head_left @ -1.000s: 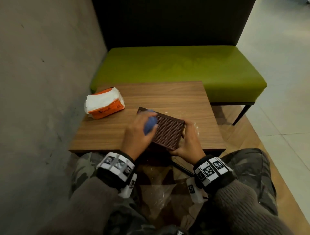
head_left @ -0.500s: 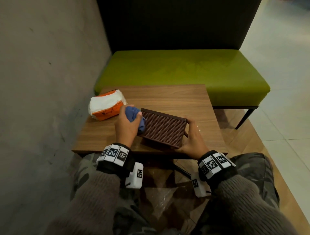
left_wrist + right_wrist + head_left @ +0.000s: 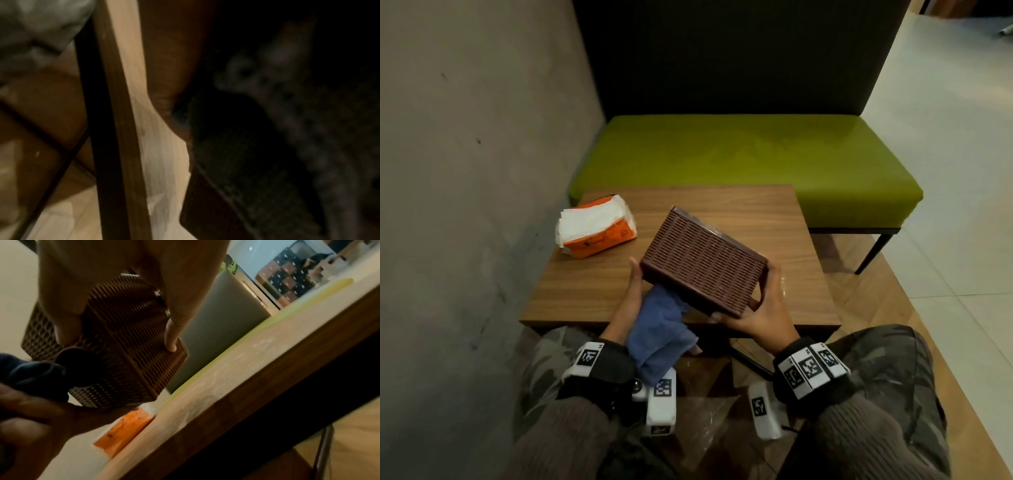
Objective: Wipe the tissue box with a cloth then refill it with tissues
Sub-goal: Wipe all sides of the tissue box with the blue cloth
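Over the table's near edge I am gripping the tilted tissue box with my right hand — my left hand is holding the cloth beneath it.

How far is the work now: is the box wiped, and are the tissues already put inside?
Wiping is in hand: the right hand holds the tilted tissue box off the table, and the left hand holds the blue cloth under it. Refilling is left: the tissue pack lies on the table.

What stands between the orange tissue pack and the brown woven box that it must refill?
Nothing visible stands between them: bare table separates the tissue pack from the box. The box is lifted and tilted in both hands, its opening not in view.
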